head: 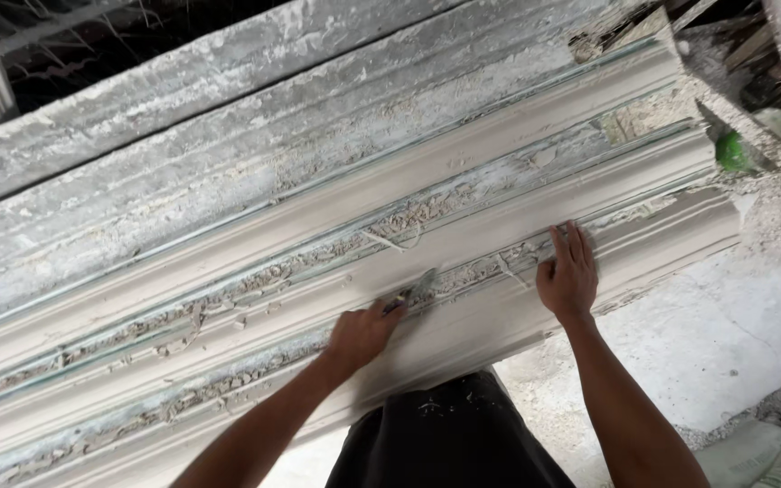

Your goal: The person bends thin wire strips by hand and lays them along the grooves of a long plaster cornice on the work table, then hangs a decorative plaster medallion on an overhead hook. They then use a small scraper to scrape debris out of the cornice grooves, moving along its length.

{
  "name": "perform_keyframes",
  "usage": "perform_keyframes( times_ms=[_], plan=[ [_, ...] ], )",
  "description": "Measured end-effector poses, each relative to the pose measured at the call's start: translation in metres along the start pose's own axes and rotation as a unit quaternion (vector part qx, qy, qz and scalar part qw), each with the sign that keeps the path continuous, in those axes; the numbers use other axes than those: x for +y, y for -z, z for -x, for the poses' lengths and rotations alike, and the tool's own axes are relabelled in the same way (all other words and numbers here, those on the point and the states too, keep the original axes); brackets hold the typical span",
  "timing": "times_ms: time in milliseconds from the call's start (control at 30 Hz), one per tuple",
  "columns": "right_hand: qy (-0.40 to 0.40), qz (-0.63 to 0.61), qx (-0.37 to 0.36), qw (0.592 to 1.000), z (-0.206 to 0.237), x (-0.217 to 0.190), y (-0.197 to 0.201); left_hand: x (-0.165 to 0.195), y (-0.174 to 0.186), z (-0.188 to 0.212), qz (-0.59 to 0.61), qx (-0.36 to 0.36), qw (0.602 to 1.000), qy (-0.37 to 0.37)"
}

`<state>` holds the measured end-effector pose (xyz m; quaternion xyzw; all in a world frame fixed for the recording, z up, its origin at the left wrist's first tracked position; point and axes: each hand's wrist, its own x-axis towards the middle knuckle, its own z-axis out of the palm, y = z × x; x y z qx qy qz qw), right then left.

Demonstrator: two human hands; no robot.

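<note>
Long white plaster cornice mouldings (463,172) lie side by side across a bench, running from lower left to upper right. Crumbly plaster scraps fill the grooves between them. My left hand (363,333) is shut on a small scraper (416,289), whose blade tip rests in a groove of the nearest moulding (644,244). My right hand (569,271) lies flat with its fingers spread on that same nearest moulding, a little to the right of the blade.
A rough plaster-coated slab (183,90) lies behind the mouldings. A green object (732,152) sits among debris at the upper right. Pale dusty floor (725,334) and grey sacks (770,452) are at the lower right. My dark trousers (449,438) stand against the bench.
</note>
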<state>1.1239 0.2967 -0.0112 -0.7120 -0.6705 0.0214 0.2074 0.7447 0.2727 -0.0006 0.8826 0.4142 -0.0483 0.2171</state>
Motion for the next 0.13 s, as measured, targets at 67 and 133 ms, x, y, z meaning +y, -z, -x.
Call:
perform_keyframes(
  times_ms=[67, 133],
  plan=[
    [0.008, -0.004, 0.007, 1.000, -0.001, -0.002, 0.003, 0.020, -0.014, -0.031, 0.015, 0.093, 0.995, -0.037],
    [-0.002, -0.003, -0.003, 1.000, 0.000, -0.005, 0.002, 0.036, -0.028, -0.047, -0.015, 0.117, 0.992, -0.046]
  ],
)
